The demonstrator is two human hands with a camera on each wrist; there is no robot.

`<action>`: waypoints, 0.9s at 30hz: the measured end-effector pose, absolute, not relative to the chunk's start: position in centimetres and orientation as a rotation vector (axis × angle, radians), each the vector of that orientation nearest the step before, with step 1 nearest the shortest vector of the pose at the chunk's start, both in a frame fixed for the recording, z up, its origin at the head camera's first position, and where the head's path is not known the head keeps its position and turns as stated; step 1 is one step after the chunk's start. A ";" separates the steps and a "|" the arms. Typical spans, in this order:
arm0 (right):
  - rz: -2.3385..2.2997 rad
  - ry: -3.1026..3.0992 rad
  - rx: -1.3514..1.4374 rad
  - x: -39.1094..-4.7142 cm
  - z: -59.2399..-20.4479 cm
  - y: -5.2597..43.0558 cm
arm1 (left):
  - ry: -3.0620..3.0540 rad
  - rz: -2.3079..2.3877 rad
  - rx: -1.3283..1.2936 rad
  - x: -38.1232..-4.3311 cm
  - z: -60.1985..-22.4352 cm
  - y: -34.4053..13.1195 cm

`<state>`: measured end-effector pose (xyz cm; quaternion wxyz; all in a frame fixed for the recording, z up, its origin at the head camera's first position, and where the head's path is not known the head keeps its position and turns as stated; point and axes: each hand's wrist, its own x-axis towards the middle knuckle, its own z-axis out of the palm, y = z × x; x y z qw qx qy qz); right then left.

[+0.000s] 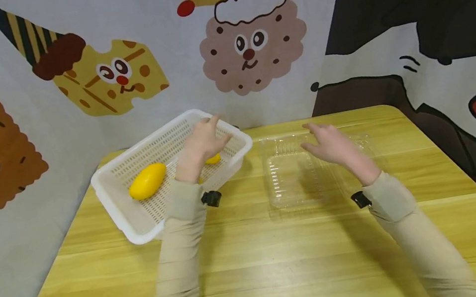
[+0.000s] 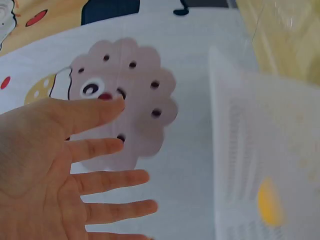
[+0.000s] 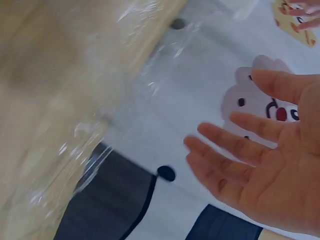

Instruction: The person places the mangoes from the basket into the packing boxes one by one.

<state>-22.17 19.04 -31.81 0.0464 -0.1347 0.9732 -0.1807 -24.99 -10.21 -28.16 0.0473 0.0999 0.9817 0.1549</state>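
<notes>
My left hand [image 1: 202, 147] is over the right half of a white plastic basket [image 1: 114, 220], fingers spread and holding nothing. Inside the basket at the left lies a smooth, oval yellow fruit, mango-like [image 1: 147, 181]. A smaller yellow piece [image 1: 214, 159] shows beneath the left hand, partly hidden, its kind unclear. Above a clear plastic container [image 1: 294, 181] is my right hand [image 1: 332, 146], also holding nothing. The left wrist view shows the left palm [image 2: 75, 165] with fingers apart. In the right wrist view the right hand's fingers [image 3: 235, 142] are loosely extended beside the clear plastic.
The wooden table [image 1: 254, 272] carries both containers, the basket at the left rear and the clear plastic at the right. A cloth [image 1: 260, 108] with cartoon food figures hangs right behind the table's back edge. Dark wrist cameras [image 1: 211, 198] sit on both sleeves.
</notes>
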 end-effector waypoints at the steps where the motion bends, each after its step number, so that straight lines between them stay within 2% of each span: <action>1: -0.515 2.960 -0.403 -22.0 -31.9 19.5 | 2.978 0.498 0.298 -25.1 -27.7 -10.8; 9: -0.446 2.920 -0.323 -21.8 -34.4 22.0 | 2.855 0.420 0.195 -27.0 -26.2 -16.4; 17: -0.573 2.880 -0.235 -22.0 -36.8 23.0 | 2.701 0.310 0.014 -27.8 -27.9 -21.7; 27: -0.586 2.846 -0.233 -21.9 -38.4 22.9 | 2.557 0.227 -0.089 -27.4 -31.2 -24.8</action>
